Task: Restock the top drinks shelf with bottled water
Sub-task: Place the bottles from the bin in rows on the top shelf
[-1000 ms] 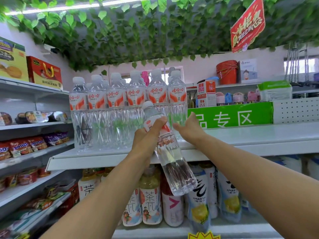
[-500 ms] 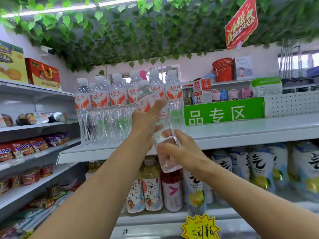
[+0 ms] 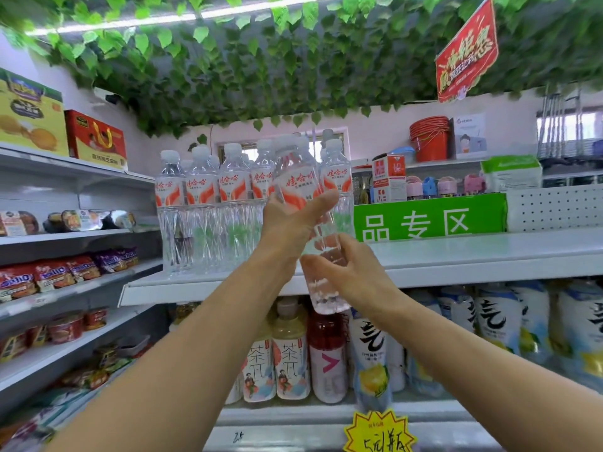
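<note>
Holding a bottle [image 3: 300, 187] slightly tilted before the top shelf [image 3: 473, 252], the left hand [image 3: 288, 225] clamps its grip round the middle, the right hand [image 3: 354, 272] round the lower part. The bottle's base hangs below the shelf edge, at the right end of the row [image 3: 208, 207].

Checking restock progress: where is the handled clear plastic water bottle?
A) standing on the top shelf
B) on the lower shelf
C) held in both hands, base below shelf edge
C: left hand and right hand hold the clear plastic red-labelled water bottle, base below the white top shelf.
</note>
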